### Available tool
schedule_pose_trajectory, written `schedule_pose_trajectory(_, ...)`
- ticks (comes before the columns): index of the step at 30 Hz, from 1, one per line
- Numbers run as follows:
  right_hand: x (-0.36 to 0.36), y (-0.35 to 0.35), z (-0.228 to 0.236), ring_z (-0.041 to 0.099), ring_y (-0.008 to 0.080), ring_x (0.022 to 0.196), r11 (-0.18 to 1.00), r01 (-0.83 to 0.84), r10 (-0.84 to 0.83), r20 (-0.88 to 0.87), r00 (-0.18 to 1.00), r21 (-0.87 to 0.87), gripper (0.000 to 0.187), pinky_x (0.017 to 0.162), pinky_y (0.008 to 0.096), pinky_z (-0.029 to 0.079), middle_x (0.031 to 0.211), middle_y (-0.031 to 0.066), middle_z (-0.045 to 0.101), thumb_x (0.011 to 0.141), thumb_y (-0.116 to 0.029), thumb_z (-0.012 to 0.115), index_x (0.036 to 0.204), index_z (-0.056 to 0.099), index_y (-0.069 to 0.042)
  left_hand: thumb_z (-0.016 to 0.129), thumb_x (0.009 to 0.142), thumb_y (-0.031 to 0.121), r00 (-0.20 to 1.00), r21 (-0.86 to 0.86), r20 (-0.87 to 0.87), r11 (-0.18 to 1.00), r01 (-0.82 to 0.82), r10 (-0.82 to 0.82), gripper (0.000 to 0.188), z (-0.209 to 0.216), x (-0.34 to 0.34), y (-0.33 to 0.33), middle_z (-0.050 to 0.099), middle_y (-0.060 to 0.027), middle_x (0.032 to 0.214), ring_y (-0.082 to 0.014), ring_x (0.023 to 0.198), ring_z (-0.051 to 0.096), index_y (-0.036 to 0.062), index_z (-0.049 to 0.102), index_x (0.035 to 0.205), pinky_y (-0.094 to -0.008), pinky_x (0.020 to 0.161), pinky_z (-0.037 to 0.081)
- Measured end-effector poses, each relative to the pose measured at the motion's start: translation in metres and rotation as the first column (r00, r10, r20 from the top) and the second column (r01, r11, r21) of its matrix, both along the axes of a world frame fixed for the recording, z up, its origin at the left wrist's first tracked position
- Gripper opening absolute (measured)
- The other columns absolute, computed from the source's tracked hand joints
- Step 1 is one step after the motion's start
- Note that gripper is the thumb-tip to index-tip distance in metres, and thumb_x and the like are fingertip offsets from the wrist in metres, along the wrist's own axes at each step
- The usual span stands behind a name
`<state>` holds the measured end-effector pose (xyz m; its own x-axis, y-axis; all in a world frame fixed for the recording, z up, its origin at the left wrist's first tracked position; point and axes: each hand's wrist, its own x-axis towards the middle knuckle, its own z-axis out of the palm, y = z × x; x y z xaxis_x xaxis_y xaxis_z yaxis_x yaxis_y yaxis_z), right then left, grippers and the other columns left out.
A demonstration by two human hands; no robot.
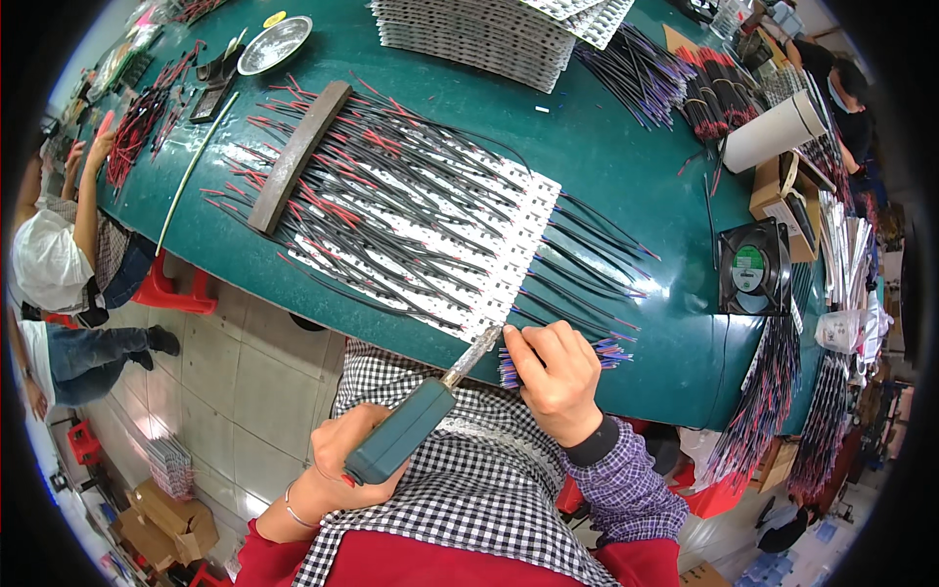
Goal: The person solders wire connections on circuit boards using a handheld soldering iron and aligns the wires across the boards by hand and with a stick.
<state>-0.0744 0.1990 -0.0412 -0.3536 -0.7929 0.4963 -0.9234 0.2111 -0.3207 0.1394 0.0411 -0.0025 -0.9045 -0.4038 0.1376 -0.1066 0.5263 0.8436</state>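
Observation:
My left hand [347, 455] is wrapped round a green soldering gun [403, 430]. Its metal tip reaches the near right corner of a white circuit board panel [528, 235]. Beside that tip, my right hand [558, 377] has its fingers curled and thumb and forefinger close together; what they pinch is hidden. Rows of black and red wires [391, 215] cover most of the panel, and several black wires with blue ends [587, 235] stick out from its right edge. A dark bar [299, 157] lies across the wires at the left. Blue-tipped wires [611, 354] lie partly under my right hand.
Stacked white panels [474, 44] stand at the far side of the green table [636, 186]. A metal dish [275, 45] sits far left. Rightward are wire bundles [719, 88], a white cylinder [775, 130] and a black fan [753, 266]. Other people work left and far right.

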Motion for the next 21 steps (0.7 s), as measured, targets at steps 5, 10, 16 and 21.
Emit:
schedule_pose_trajectory(5,0.001,0.001,0.002,0.059,0.0243,0.073,1.000,0.013,-0.012,-0.017,1.000,0.019,0.041,0.061,0.0344,0.046,0.086,0.0075,0.061,0.060,0.001,0.067,0.101,0.071,0.002,0.077,0.064,0.000,1.000,-0.119,-0.029,0.993,-0.006,0.002,0.025,0.003,0.003,-0.002,0.069,-0.0119,0.082,-0.0209,0.061,0.067,-0.0024,0.069,0.087,-0.0272,0.055,0.052)
schedule_pose_trajectory(10,-0.001,0.001,0.005,0.060,0.0204,0.079,1.000,-0.002,0.001,0.032,0.999,0.025,0.033,0.063,0.0331,0.046,0.087,0.0050,0.060,0.071,-0.005,0.067,0.103,0.072,0.000,0.079,0.067,0.001,0.999,-0.232,-0.026,0.971,-0.051,0.046,0.022,0.006,0.010,0.001,0.071,-0.0117,0.087,-0.0200,0.062,0.068,-0.0002,0.074,0.088,-0.0276,0.055,0.054)
schedule_pose_trajectory(16,0.009,0.012,0.008,0.059,0.0210,0.081,0.999,0.031,-0.026,0.118,0.993,-0.034,0.046,0.064,0.0348,0.046,0.092,0.0069,0.059,0.069,-0.001,0.068,0.115,0.072,-0.001,0.080,0.069,0.002,0.999,-0.191,-0.035,0.981,-0.040,0.034,0.026,-0.007,0.016,-0.002,0.072,-0.0132,0.087,-0.0199,0.066,0.070,-0.0041,0.073,0.093,-0.0275,0.058,0.055)
schedule_pose_trajectory(21,0.009,0.004,0.008,0.060,0.0216,0.081,0.998,0.037,-0.039,0.036,0.999,0.044,0.046,0.066,0.0350,0.046,0.092,0.0074,0.058,0.073,-0.001,0.066,0.119,0.070,0.000,0.080,0.070,0.003,0.997,-0.174,-0.067,0.983,-0.059,0.048,0.026,-0.009,0.017,-0.001,0.072,-0.0145,0.087,-0.0207,0.066,0.070,-0.0053,0.072,0.093,-0.0278,0.058,0.056)
